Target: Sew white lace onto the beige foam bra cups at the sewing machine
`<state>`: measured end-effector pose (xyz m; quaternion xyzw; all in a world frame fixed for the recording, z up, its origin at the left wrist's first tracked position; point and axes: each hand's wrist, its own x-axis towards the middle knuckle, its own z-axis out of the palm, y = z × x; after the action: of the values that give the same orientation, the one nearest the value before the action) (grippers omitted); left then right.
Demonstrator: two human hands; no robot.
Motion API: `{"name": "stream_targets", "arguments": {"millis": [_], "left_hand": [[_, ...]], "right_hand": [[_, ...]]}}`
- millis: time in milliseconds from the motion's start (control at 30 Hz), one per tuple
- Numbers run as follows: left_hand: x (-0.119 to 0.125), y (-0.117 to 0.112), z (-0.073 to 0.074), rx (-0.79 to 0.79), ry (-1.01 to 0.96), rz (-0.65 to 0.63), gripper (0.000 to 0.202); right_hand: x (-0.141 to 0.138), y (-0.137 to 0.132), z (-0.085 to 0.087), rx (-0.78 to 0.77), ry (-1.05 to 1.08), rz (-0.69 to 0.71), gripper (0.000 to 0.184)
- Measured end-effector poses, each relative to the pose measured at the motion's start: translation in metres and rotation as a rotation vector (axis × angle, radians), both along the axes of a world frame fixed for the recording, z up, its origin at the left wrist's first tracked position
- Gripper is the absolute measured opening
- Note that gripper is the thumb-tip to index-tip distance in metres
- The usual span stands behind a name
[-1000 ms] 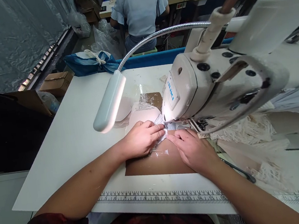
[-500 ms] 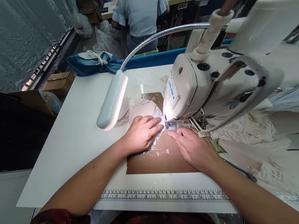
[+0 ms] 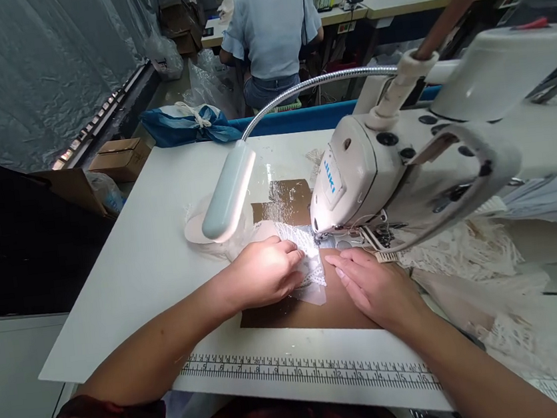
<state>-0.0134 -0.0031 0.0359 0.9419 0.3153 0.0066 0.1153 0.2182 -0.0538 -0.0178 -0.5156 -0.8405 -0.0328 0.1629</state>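
Resting on white lace fabric (image 3: 308, 254), the left hand (image 3: 268, 272) has its fingers curled, fingertips on the lace; can't tell whether it pinches the cloth or only presses it down. Right hand (image 3: 371, 280) is open, fingers stretched out and close together, laid low on the brown sheet (image 3: 291, 316), fingertips just beside the lace's right edge. It grips nothing that I can see.

Lace fabric lies flat on the brown sheet, between the two hands, its upper right corner right at the foot of the sewing machine (image 3: 342, 175), marked JUKI. Whether the needle is in the cloth: too small to tell. A sheer edge shows below the lace, and a paler part runs left, partly behind the left hand.

Brown sheet sits on the white table (image 3: 116, 281); its far part is shiny. Pale rounded piece (image 3: 194, 230) lies left of the work, near the lamp head (image 3: 229, 191), which hangs lit from a gooseneck (image 3: 324, 79). Printed ruler scale (image 3: 317, 372) runs along the near table edge. Lace heap (image 3: 464, 251) to the right, past the right hand.

Beyond the far edge: tied blue cloth bundle (image 3: 189, 126) at the far left corner, cardboard box (image 3: 119, 160) on the left, and a seated co-worker (image 3: 271, 32) in light blue, back turned.
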Motion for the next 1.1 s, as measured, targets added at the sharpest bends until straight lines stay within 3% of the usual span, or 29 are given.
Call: {"name": "stream_targets", "arguments": {"millis": [200, 400, 567, 700, 933, 1100], "left_hand": [[0.003, 0.001, -0.008, -0.007, -0.136, -0.109, 0.030], [0.004, -0.002, -0.009, -0.008, -0.122, -0.167, 0.032], [0.008, -0.004, -0.018, 0.028, -0.099, -0.100, 0.032], [0.009, -0.002, -0.022, -0.029, -0.180, -0.056, 0.028], [0.008, 0.000, -0.019, -0.122, -0.239, -0.032, 0.021], [0.009, -0.001, -0.022, -0.043, -0.210, -0.082, 0.026]], "right_hand": [[0.001, -0.001, 0.000, 0.024, 0.036, 0.029, 0.031], [0.001, -0.005, 0.008, 0.015, 0.113, 0.103, 0.022], [-0.002, -0.006, 0.012, -0.083, 0.137, 0.086, 0.020], [-0.006, -0.005, 0.010, -0.114, 0.129, 0.088, 0.017], [-0.015, -0.003, 0.004, -0.018, 0.142, 0.194, 0.016], [-0.013, -0.005, 0.004, 0.008, 0.147, 0.263, 0.016]]}}
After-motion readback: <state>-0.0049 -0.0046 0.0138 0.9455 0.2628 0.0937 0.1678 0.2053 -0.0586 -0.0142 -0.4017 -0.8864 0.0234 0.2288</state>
